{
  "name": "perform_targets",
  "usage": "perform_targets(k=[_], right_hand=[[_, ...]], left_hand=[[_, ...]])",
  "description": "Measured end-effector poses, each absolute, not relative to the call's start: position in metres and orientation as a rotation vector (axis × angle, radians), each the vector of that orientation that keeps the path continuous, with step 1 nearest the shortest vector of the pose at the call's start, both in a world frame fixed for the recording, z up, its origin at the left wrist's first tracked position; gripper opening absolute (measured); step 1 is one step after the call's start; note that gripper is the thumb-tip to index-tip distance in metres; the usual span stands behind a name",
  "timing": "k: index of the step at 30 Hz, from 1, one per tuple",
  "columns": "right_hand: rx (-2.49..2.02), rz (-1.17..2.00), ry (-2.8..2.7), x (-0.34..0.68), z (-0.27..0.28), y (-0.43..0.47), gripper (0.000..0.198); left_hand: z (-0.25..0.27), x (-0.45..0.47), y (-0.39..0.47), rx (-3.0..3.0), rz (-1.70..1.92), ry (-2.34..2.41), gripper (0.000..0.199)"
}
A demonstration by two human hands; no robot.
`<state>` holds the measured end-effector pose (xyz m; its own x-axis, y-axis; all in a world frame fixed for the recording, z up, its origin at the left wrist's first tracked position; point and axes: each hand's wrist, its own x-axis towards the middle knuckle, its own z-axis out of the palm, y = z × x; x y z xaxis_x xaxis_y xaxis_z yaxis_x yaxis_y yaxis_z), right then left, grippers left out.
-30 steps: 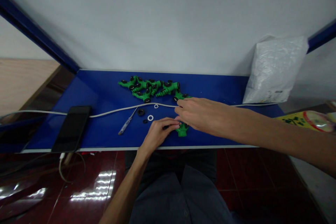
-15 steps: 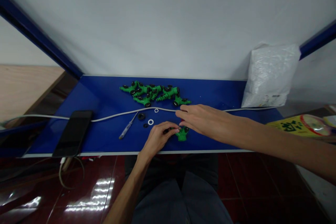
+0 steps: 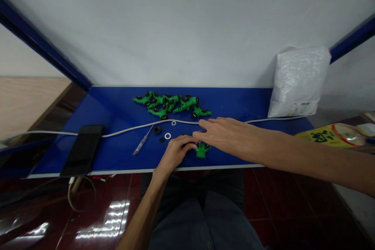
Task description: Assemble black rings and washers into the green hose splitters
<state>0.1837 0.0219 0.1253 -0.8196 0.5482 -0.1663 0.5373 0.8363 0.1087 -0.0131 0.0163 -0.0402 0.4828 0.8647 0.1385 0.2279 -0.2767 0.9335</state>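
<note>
A green Y-shaped hose splitter point(image 3: 200, 151) with black parts lies near the front edge of the blue table. My left hand point(image 3: 177, 149) pinches its left side between thumb and fingers. Over its top is my right hand point(image 3: 215, 131), fingers bent together and pointing down; whatever they pinch is hidden behind them. To the left of my hands lie a white ring washer point(image 3: 167, 136), a black ring point(image 3: 157, 129), a small black part point(image 3: 162, 140), a white hex ring point(image 3: 174, 123) and a screwdriver point(image 3: 143, 140) with a clear handle.
Several more green hose splitters point(image 3: 159, 113) are heaped behind a white cable point(image 3: 131, 128) that runs across the blue table point(image 3: 234, 99). A black phone point(image 3: 82, 150) is at the left. A white plastic package point(image 3: 299, 82) leans at the right, near a yellow packet point(image 3: 319, 136).
My right hand has shifted slightly left and closed in over the top of the hose splitter. My left hand keeps its hold. The view has moved a little.
</note>
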Motion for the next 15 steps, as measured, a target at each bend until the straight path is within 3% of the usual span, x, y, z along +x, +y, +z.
perform_targets(k=[5,10,15], right_hand=[[0.821,0.208,2.861,0.174,0.127,0.016,0.028],[0.748,0.252,2.836,0.174,0.124,0.020,0.010],[0.793,0.332,2.802,0.181,0.119,0.021,0.011]], left_hand=[[-0.040,-0.013,0.017,1.818,0.804,0.908,0.015],[-0.033,-0.012,0.015,1.840,0.803,0.934,0.015],[-0.030,-0.012,0.014,1.859,0.801,0.938,0.019]])
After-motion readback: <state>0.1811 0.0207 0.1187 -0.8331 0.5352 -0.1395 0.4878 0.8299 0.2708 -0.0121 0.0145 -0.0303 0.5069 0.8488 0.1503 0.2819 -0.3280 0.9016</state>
